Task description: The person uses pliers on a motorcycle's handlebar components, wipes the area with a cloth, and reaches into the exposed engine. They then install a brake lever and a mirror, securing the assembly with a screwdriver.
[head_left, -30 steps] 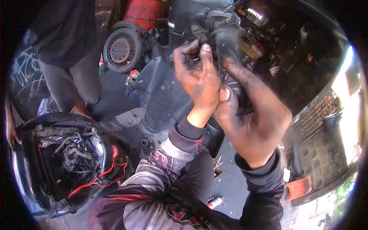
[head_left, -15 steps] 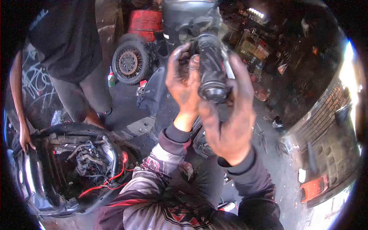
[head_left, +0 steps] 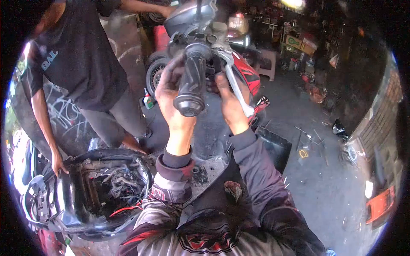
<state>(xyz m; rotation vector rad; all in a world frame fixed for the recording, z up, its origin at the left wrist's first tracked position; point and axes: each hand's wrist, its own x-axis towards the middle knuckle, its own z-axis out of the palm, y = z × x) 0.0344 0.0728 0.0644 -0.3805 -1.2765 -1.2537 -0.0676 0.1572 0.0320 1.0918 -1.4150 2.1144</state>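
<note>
A black handlebar grip (head_left: 190,85) points toward me at the upper middle, with a silver lever (head_left: 237,87) to its right. My left hand (head_left: 173,96) is behind the left side of the grip; its fingers are curled there and their tips are hidden. My right hand (head_left: 232,100) is raised between grip and lever, thumb up, the other fingers mostly hidden behind the lever. Whether either hand holds a small part cannot be made out. Beyond the grip are the dark headlight housing (head_left: 190,19) and a red body panel (head_left: 247,72).
A co-worker in a dark shirt (head_left: 85,55) stands at the left, one hand on the open scooter body (head_left: 68,192), the other arm reaching to the housing. Tools (head_left: 311,138) lie on the floor at right, near an orange crate (head_left: 380,205). A wheel (head_left: 157,74) stands behind.
The view has swung right and up. The grip now appears further left, and the lever and red panel show. My right hand has moved from beside the grip's end toward the lever. The co-worker's arm now reaches forward.
</note>
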